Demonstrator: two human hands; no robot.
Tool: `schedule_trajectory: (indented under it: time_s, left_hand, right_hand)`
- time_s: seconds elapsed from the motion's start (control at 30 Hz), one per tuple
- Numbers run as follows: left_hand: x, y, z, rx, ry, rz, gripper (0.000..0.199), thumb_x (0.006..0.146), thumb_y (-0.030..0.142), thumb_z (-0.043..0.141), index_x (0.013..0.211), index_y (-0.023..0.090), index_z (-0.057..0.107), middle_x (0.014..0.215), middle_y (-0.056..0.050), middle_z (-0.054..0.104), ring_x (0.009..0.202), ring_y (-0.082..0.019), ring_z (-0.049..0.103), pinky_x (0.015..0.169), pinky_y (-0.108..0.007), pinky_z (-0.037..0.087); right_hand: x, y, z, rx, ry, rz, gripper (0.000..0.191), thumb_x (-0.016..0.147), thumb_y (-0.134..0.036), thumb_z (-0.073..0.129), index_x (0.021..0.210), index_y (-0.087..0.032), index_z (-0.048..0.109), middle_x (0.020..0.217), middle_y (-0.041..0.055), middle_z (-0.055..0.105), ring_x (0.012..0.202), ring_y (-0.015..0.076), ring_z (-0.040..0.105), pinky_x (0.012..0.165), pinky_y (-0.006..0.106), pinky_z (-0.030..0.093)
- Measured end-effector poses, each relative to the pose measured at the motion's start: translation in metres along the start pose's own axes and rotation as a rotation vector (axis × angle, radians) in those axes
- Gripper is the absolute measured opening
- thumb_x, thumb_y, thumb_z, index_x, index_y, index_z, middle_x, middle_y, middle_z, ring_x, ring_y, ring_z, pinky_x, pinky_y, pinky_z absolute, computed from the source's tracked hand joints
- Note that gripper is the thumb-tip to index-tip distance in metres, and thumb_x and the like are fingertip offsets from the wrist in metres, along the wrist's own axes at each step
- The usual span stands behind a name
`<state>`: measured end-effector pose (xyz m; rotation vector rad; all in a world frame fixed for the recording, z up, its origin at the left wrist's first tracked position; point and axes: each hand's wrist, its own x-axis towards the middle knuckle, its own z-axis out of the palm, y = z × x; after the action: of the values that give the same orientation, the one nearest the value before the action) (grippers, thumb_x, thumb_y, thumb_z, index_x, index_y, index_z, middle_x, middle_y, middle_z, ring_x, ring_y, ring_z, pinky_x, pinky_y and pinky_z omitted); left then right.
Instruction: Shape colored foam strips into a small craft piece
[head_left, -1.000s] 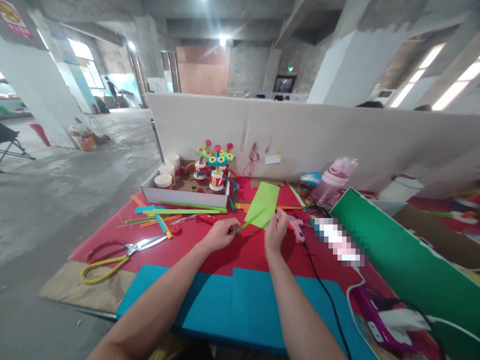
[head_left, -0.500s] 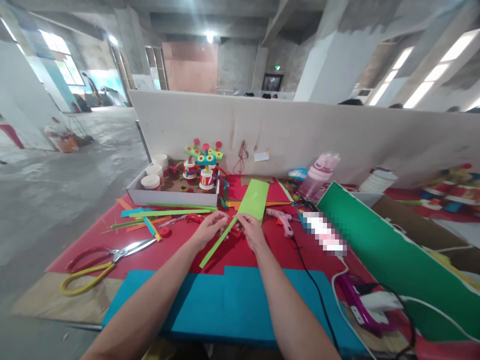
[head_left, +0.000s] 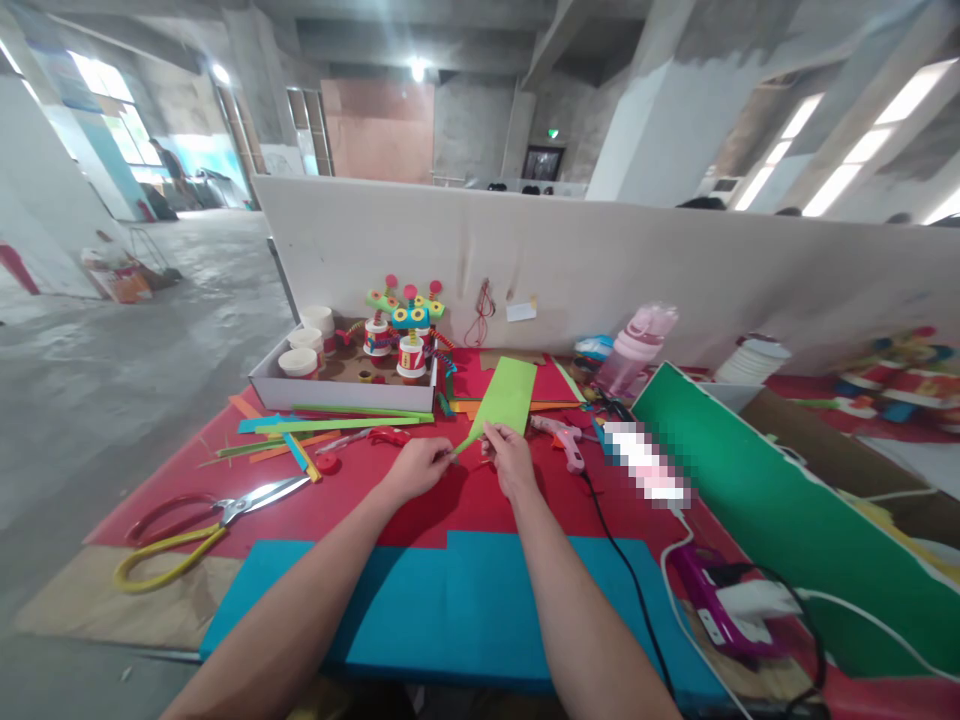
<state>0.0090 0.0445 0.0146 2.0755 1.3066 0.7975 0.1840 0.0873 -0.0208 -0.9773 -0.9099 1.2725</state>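
Between my hands runs a narrow green paper strip (head_left: 468,440), slanting up to the right. My left hand (head_left: 420,468) pinches its lower end with closed fingers. The fingers of my right hand (head_left: 508,455) close on the strip's upper part. Just behind lies a wide green paper sheet (head_left: 511,388) on the red table cover (head_left: 360,515). To the right of my right hand rests a pink glue gun (head_left: 566,440) with a black cord. Red-handled pliers (head_left: 388,436) lie behind my left hand.
Large scissors (head_left: 229,515) and coloured paper strips (head_left: 352,424) lie at the left. A tray (head_left: 341,392) holds paper cups and small cup figures. Blue sheets (head_left: 405,610) cover the front edge. A green-sided box (head_left: 750,520), purple power strip (head_left: 720,605) and pink bottle (head_left: 637,345) stand right.
The strip's free lower end no longer sticks out toward me. My left hand has shifted slightly down and now grips near that end. My right hand has moved slightly right.
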Motion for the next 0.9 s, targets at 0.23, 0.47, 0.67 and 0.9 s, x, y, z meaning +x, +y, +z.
schedule_trajectory:
  time_s: [0.23, 0.47, 0.67, 0.9]
  left_hand:
    - [-0.002, 0.001, 0.000, 0.321, 0.088, 0.031, 0.021, 0.090, 0.025, 0.046, 0.084, 0.020, 0.066, 0.084, -0.005, 0.070, 0.077, -0.017, 0.062, 0.065, -0.024, 0.036]
    - [-0.002, -0.002, 0.000, 0.224, 0.125, 0.031, 0.021, 0.089, 0.027, 0.047, 0.082, 0.019, 0.065, 0.078, -0.004, 0.069, 0.072, -0.016, 0.060, 0.064, -0.024, 0.037]
    - [0.000, 0.006, 0.000, 0.120, 0.064, 0.065, 0.028, 0.091, 0.031, 0.046, 0.075, 0.018, 0.065, 0.067, -0.002, 0.064, 0.063, -0.014, 0.056, 0.062, -0.023, 0.038]
    - [-0.047, -0.026, -0.119, 0.722, 0.103, -0.056, 0.025, 0.085, 0.017, 0.047, 0.091, 0.022, 0.071, 0.092, -0.009, 0.068, 0.092, -0.024, 0.057, 0.082, -0.032, 0.041]
  right_hand:
    - [0.003, -0.006, -0.006, 0.126, 0.168, 0.002, 0.038, 0.053, -0.045, 0.080, 0.065, -0.019, 0.056, 0.052, -0.0056, 0.052, 0.046, 0.0080, 0.045, 0.045, 0.021, 0.038]
    - [0.001, -0.009, -0.004, 0.112, 0.133, -0.068, 0.039, 0.058, -0.051, 0.077, 0.072, -0.019, 0.059, 0.063, -0.0031, 0.058, 0.052, 0.0089, 0.049, 0.050, 0.022, 0.042]
    - [-0.017, -0.007, 0.017, -0.017, -0.225, 0.019, 0.036, 0.066, -0.051, 0.074, 0.076, -0.017, 0.066, 0.059, -0.0022, 0.059, 0.051, 0.0089, 0.050, 0.051, 0.022, 0.042]
    - [-0.019, -0.006, 0.018, -0.050, -0.295, 0.144, 0.042, 0.062, -0.055, 0.076, 0.063, -0.017, 0.057, 0.053, -0.0021, 0.059, 0.042, 0.0073, 0.047, 0.042, 0.020, 0.036]
